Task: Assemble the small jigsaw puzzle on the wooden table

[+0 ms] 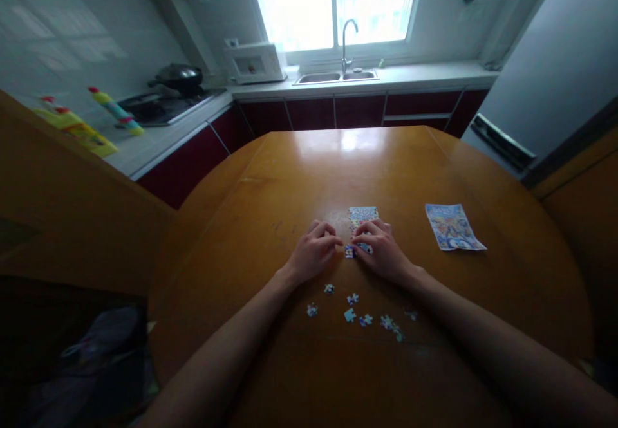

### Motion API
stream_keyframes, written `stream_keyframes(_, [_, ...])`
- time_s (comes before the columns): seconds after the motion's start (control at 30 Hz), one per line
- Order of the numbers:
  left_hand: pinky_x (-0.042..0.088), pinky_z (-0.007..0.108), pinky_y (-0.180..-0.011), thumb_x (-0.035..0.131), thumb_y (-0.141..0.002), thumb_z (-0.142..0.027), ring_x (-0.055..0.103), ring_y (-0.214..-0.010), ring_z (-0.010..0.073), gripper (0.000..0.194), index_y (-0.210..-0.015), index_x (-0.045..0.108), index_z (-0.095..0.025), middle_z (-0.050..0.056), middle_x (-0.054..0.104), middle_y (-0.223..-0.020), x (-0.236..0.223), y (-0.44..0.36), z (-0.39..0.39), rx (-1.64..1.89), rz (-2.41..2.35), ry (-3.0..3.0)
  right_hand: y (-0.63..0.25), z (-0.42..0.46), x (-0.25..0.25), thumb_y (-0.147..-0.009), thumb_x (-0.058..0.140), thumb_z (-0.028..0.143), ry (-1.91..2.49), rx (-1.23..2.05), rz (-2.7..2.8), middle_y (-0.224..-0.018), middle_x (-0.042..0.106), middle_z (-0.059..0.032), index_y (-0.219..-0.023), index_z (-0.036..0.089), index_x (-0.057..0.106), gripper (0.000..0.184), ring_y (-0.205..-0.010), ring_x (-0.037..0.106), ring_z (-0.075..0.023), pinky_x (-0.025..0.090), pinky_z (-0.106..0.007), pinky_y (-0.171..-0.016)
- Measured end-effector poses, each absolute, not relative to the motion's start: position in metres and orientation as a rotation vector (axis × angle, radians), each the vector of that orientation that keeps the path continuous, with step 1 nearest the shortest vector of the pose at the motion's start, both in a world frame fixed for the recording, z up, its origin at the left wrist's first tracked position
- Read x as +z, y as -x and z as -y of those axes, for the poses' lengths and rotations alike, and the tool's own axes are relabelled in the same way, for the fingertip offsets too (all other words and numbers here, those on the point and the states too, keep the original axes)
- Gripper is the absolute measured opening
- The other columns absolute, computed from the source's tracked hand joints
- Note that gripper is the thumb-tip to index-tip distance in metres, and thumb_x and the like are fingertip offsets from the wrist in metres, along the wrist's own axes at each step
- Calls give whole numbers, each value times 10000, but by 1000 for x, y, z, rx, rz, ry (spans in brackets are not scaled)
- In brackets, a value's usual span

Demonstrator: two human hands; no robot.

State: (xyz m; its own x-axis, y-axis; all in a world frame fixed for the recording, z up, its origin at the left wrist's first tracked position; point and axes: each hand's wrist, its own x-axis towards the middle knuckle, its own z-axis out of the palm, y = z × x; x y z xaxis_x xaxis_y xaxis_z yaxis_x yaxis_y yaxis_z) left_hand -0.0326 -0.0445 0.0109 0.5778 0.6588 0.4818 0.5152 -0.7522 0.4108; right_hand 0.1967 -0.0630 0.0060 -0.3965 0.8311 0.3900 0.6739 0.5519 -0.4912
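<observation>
A partly assembled jigsaw puzzle (363, 213) lies flat on the wooden table, its lower part mostly covered by my right hand (380, 248). The fingers of that hand bend over the puzzle's left edge, and its thumb and fingertips rest at a small blue-and-white puzzle piece (349, 251) at the lower left corner. Just left of this piece is my left hand (316, 249), its fingers loosely curved and apart, holding nothing that I can see. Nearer to me lie several loose pieces, among them a light blue puzzle piece (350, 315) and a small joined cluster (392, 326).
A creased printed picture sheet (454, 227) lies to the right on the table (290, 177). Beyond the table are a counter with a sink (321, 78), a white microwave (255, 63), and a stove with a dark wok (178, 77). Yellow bottles (80, 132) stand at left.
</observation>
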Motion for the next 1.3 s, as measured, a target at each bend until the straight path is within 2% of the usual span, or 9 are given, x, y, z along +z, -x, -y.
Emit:
stream_keyframes(0.23, [498, 342, -818, 604, -937, -152, 487, -941, 211, 187, -974, 767, -235, 67, 621, -988, 16, 31, 48, 834, -886, -2632, -203, 67, 2, -861, 608, 104, 1181, 348, 2183, -1072, 678, -47, -924, 270, 774, 243, -1093, 509, -252, 356, -450, -958])
stream_keyframes(0.47, [507, 359, -857, 602, -922, -116, 483, -962, 213, 258, -1032, 766, -282, 61, 608, -1043, 16, 30, 49, 755, -865, -2675, -201, 67, 3, -847, 562, 38, 1182, 340, 2224, -1109, 663, -52, -987, 323, 786, 389, -1116, 485, -262, 362, -462, -956])
stream_keyframes(0.67, [499, 387, -916, 582, -896, -50, 482, -1003, 221, 340, -1060, 752, -295, 60, 585, -1064, 13, 30, 50, 688, -894, -2671, -200, 67, 2, -865, 545, 43, 1197, 346, 2255, -1103, 655, -61, -974, 320, 788, 384, -1121, 473, -264, 354, -465, -961])
stream_keyframes(0.9, [490, 396, -938, 525, -868, -6, 474, -1027, 226, 399, -1153, 670, -246, 70, 568, -1087, 12, 28, 51, 713, -921, -2611, -198, 66, 4, -891, 506, 64, 1249, 345, 2052, -1076, 660, -81, -955, 223, 749, 297, -1093, 494, -251, 368, -428, -947])
stream_keyframes(1.1, [489, 366, -874, 520, -877, -15, 472, -987, 222, 308, -1000, 708, -226, 67, 571, -1023, 16, 29, 49, 787, -983, -2631, -200, 66, 4, -885, 505, 72, 1282, 339, 2017, -1065, 660, -83, -906, 231, 748, 291, -1084, 499, -258, 366, -440, -938])
stream_keyframes(1.3, [491, 379, -863, 590, -898, -91, 466, -976, 232, 186, -899, 731, -212, 72, 591, -1009, 18, 28, 50, 755, -962, -2651, -196, 69, 5, -862, 530, 60, 1263, 304, 2093, -1100, 647, -79, -927, 240, 748, 290, -1118, 489, -264, 360, -452, -957])
